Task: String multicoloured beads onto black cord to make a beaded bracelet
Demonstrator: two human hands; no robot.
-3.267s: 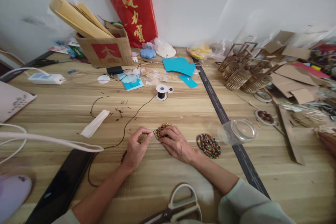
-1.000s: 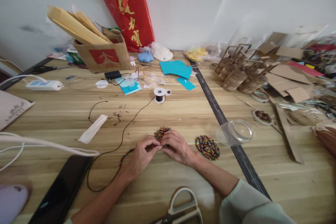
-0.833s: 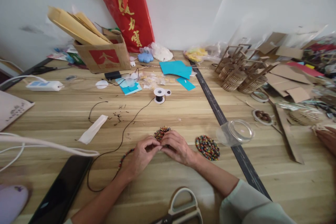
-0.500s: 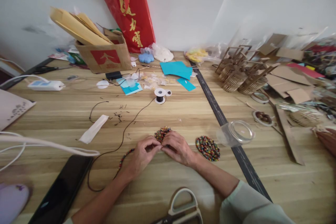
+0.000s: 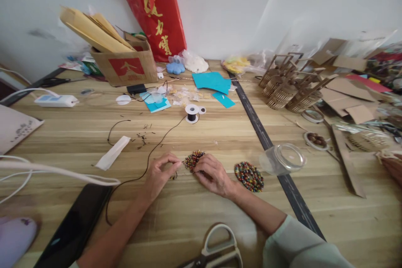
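Hands (image 5: pixel 188 173) either side of bead pile (image 5: pixel 192 160).

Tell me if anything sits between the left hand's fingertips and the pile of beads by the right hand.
Nothing visible does. The left hand pinches the black cord just left of the bead pile, with only bare table in the small gap. The right hand rests on the pile's near right edge.

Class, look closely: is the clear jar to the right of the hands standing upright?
No, the clear jar lies on its side on the table, its open mouth showing.
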